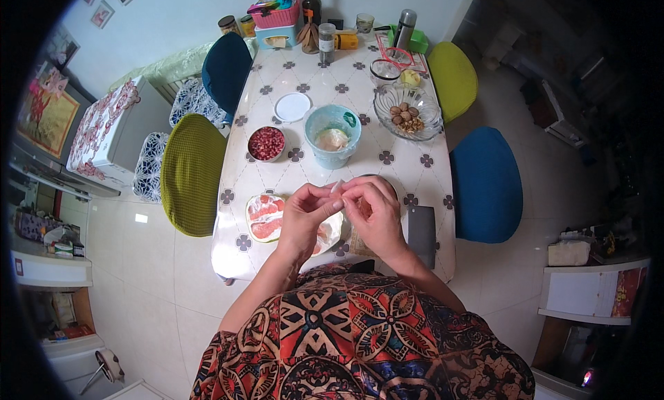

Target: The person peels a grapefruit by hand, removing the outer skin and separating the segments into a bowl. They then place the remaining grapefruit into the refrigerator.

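My left hand (311, 210) and my right hand (374, 208) meet over the near part of the table, fingertips together on a small whitish piece (337, 186), which looks like pomelo membrane. Under and left of my left hand lies a cut half of a red pomelo (265, 217). Another pomelo piece (330, 233) lies between my wrists, partly covered. Behind my right hand is a dark-rimmed bowl (388, 185), mostly hidden, with reddish contents. A light blue plastic bucket (332, 159) with pale peelings inside stands just beyond my hands.
A bowl of pomegranate seeds (266, 144) and a white lid (292, 107) are left of the bucket. Right stands a glass bowl (433, 112) with walnuts. A dark grey cleaver-like blade (421, 236) lies near my right forearm. Chairs flank the table; jars, a bottle and a thermos (405, 29) stand at its far end.
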The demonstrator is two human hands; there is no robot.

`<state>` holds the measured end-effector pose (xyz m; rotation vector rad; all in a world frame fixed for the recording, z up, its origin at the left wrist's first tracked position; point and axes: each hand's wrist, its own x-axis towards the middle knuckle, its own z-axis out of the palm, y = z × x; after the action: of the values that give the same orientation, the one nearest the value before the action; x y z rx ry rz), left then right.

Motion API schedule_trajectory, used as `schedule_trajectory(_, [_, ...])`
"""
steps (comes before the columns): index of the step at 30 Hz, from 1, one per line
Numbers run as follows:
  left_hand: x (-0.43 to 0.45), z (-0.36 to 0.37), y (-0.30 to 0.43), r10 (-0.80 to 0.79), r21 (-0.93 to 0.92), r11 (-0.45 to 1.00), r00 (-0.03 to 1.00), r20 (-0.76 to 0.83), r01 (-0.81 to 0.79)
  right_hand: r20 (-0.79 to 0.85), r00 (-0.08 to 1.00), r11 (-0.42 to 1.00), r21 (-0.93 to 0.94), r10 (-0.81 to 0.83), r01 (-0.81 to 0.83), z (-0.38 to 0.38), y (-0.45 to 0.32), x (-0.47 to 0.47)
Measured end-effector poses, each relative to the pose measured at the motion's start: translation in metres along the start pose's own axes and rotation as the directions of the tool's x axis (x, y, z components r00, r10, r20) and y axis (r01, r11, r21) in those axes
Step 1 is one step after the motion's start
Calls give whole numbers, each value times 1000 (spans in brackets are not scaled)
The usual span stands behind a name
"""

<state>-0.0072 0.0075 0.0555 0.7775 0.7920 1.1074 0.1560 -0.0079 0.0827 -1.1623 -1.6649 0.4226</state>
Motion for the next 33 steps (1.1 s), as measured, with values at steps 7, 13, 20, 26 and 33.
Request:
schedule_trajectory(7, [-3,2,4,3,39,999,1000,19,-4,-3,999,998,-42,-45,45,1,2,-1])
schedule_trajectory(13, [-2,5,-1,89,203,975,996,-1,-87,0,972,934,276,234,-225,6,13,-7])
schedule_trajectory(20, [3,7,-8,579,691,545,809,100,-475,53,967,936,243,251,-256,5,7,-6])
schedule_trajectory(26, [1,10,-3,641,870,89,697,322,-484,-13,1000,999,-53,6,-7,10,3,-3])
schedule_trajectory(33, [0,10,-4,624,861,-42,660,418,-506,10,998,996,-71,56,-55,15,7,-6])
